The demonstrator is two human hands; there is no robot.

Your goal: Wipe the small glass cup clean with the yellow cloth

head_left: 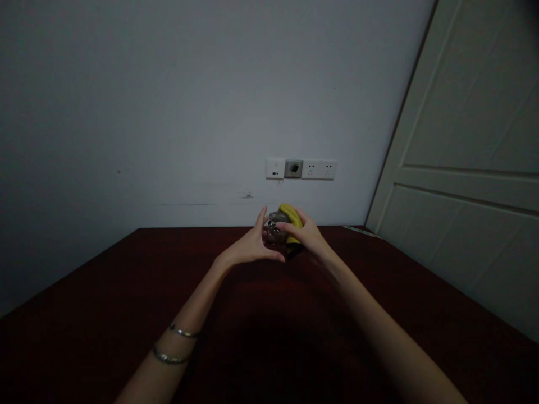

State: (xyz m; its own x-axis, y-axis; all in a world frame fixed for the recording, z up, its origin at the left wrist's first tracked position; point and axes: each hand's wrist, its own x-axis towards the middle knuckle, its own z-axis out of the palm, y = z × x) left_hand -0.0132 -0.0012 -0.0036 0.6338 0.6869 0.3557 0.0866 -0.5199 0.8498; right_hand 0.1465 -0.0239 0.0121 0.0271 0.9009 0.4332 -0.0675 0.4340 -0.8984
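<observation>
1. Two plain surfaces fill the left of the view: a bare white wall above, and a dark red-brown table below, which runs back to meet it
2. The left forearm lies low over the table and wears two thin metal bangles
3. The left hand is held up near the table's far edge, with the thumb stretched out below and the forefinger raised, curved loosely around the left side of a small shiny piece; whether it touches it I cannot tell
4. A yellow thing sits just right of the shiny piece and touches it, above the far edge of the table; what it is stays unclear in the dim light
5. The right hand wraps the yellow thing, with the fingers closed over it
6. On the wall above the hands sits a row of sockets, with faint scuff marks below to the left
7. A pale panelled door fills the right side
</observation>
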